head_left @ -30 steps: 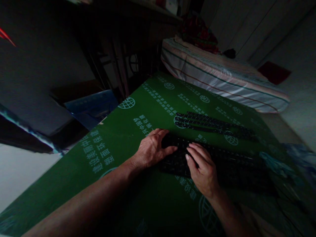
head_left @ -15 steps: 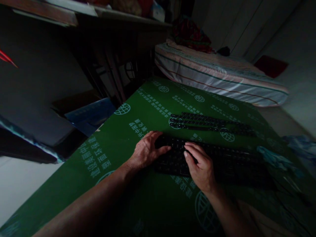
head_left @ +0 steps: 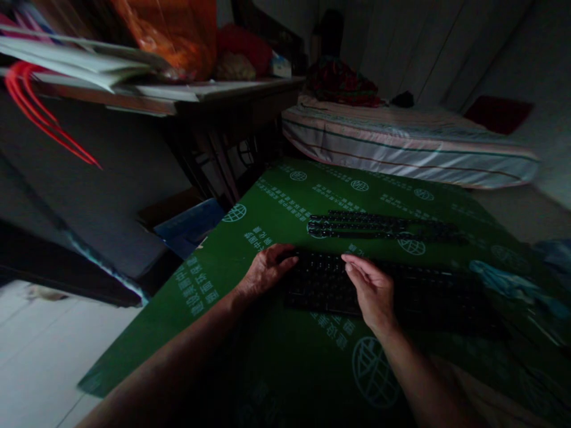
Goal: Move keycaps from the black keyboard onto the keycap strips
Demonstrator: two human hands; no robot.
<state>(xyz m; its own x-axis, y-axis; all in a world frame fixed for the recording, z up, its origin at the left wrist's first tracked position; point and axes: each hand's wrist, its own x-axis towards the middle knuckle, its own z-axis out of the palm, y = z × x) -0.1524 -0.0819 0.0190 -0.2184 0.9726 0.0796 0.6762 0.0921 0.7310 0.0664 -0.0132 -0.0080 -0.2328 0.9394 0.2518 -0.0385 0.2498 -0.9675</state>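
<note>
A black computer keyboard [head_left: 321, 285] lies on the green board, dark and low in contrast. My left hand [head_left: 267, 270] is closed at its upper left corner, thumb on top and fingers over the far edge. Over the keyboard's middle, near its far row, my right hand [head_left: 372, 291] is closed in a pinch, thumb against fingers. Whatever lies between those fingertips is too small and dark to make out. Behind the keyboard, black keycaps [head_left: 357, 226] are set out in several rows.
The green printed board [head_left: 214, 345] carries everything. A light blue cloth [head_left: 513, 285] lies right of the keyboard. At the far side is a mattress [head_left: 414, 148]. A cluttered table [head_left: 178, 95] with an orange bag [head_left: 178, 41] stands at the left, red cords [head_left: 53, 125] hanging beside it.
The view has tilted up and left, showing more of the cluttered table. My right hand has shifted slightly right along the keyboard's far row; my left thumb has drawn back toward the corner.
</note>
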